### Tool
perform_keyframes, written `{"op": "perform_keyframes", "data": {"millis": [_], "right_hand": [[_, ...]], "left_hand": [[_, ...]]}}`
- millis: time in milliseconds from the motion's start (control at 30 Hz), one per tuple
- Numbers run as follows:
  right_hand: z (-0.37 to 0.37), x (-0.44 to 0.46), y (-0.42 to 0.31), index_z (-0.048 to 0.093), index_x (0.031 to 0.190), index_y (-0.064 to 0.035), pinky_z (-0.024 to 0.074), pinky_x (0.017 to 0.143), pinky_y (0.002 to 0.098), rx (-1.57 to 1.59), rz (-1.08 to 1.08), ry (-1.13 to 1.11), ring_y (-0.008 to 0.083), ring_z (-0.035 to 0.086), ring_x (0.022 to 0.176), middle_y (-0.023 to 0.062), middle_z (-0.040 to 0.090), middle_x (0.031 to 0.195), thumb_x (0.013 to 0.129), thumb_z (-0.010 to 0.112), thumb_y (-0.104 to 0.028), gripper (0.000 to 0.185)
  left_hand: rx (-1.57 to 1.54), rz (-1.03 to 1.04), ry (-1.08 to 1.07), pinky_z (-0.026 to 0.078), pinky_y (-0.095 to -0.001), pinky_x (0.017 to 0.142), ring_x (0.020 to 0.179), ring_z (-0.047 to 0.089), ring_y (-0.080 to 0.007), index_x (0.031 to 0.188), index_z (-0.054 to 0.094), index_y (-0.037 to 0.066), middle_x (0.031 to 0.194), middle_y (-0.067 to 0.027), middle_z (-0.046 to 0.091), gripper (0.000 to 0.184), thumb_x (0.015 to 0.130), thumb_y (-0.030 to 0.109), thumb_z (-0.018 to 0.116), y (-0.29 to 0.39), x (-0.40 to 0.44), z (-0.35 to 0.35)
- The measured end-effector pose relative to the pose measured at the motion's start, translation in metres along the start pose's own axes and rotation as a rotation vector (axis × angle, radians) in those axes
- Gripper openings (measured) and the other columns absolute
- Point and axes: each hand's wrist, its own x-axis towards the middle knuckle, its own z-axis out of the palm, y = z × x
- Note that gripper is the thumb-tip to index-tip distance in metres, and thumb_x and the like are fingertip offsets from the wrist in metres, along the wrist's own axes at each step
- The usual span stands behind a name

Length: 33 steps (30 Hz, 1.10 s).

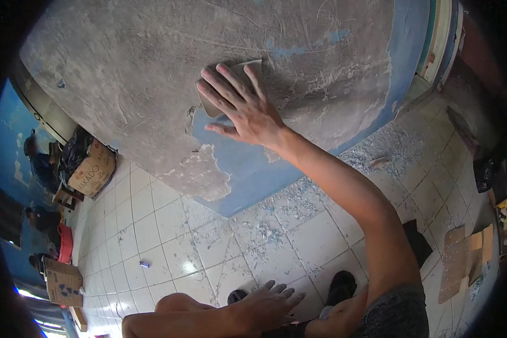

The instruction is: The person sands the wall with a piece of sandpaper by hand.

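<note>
My right hand lies flat with fingers spread, pressing a sheet of sandpaper against the wall. The sheet's pale back shows at its edges; its gritty side is hidden. Rough grey plaster covers most of the wall, with blue paint left along the lower part and in small patches. Low in view, my left hand rests near my legs, its fingers stretched out and dusty, with nothing in it.
Paint flakes litter the tiled floor along the wall's foot. A small blue item lies on the tiles. Cardboard boxes and a person are at the left. Flattened cardboard lies at the right, near a door frame.
</note>
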Motion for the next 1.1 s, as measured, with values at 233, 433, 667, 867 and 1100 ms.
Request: {"op": "perform_keyframes", "data": {"millis": [233, 433, 667, 867, 1100], "right_hand": [[0.055, -0.085, -0.032, 0.01, 0.16, -0.0242, 0.0059, 0.124, 0.0547, -0.04, -0.155, -0.075, 0.0216, 0.009, 0.153, -0.0002, 0.011, 0.167, 0.097, 0.027, -0.071, 0.081], [-0.012, 0.013, -0.019, 0.016, 0.16, -0.0232, 0.0051, 0.123, 0.057, 0.105, 0.003, 0.037, 0.0235, 0.008, 0.154, 0.0007, 0.01, 0.167, 0.097, 0.029, -0.07, 0.08], [0.039, -0.074, -0.042, 0.013, 0.16, -0.0251, 0.0043, 0.123, 0.0552, -0.09, -0.228, -0.115, 0.0209, 0.008, 0.154, -0.0006, 0.01, 0.167, 0.096, 0.029, -0.071, 0.081], [0.004, 0.005, -0.035, 0.008, 0.16, -0.0264, 0.0029, 0.125, 0.052, -0.015, -0.06, 0.019, 0.0192, 0.009, 0.153, -0.0026, 0.009, 0.167, 0.093, 0.028, -0.075, 0.085], [0.064, -0.09, -0.036, 0.007, 0.16, -0.0268, 0.0006, 0.124, 0.0538, -0.168, -0.265, -0.06, 0.0191, 0.004, 0.154, -0.0028, 0.004, 0.167, 0.093, 0.031, -0.075, 0.086]], "left_hand": [[0.04, -0.064, 0.145, 0.037, -0.0514, 0.108, 0.13, 0.049, -0.0401, 0.148, 0.036, 0.0, 0.139, -0.0258, 0.053, 0.072, 0.099, 0.051, 0.048, -0.013, 0.005, 0.005], [0.005, -0.028, -0.085, 0.03, -0.0521, 0.115, 0.139, 0.04, -0.0401, 0.154, 0.022, 0.002, 0.15, -0.0237, 0.042, 0.078, 0.102, 0.059, 0.034, -0.004, 0.006, -0.016], [0.094, -0.095, 0.163, 0.037, -0.0498, 0.108, 0.131, 0.049, -0.0389, 0.148, 0.035, -0.001, 0.141, -0.0252, 0.052, 0.07, 0.101, 0.049, 0.046, -0.01, -0.005, -0.014], [0.015, -0.022, 0.129, 0.037, -0.0498, 0.109, 0.132, 0.048, -0.0388, 0.149, 0.034, -0.001, 0.142, -0.0257, 0.05, 0.068, 0.102, 0.047, 0.044, -0.009, -0.004, -0.012], [0.059, -0.118, 0.152, 0.037, -0.0496, 0.109, 0.133, 0.047, -0.0386, 0.15, 0.033, -0.001, 0.143, -0.0256, 0.049, 0.068, 0.102, 0.046, 0.044, -0.008, -0.017, -0.019]]}}
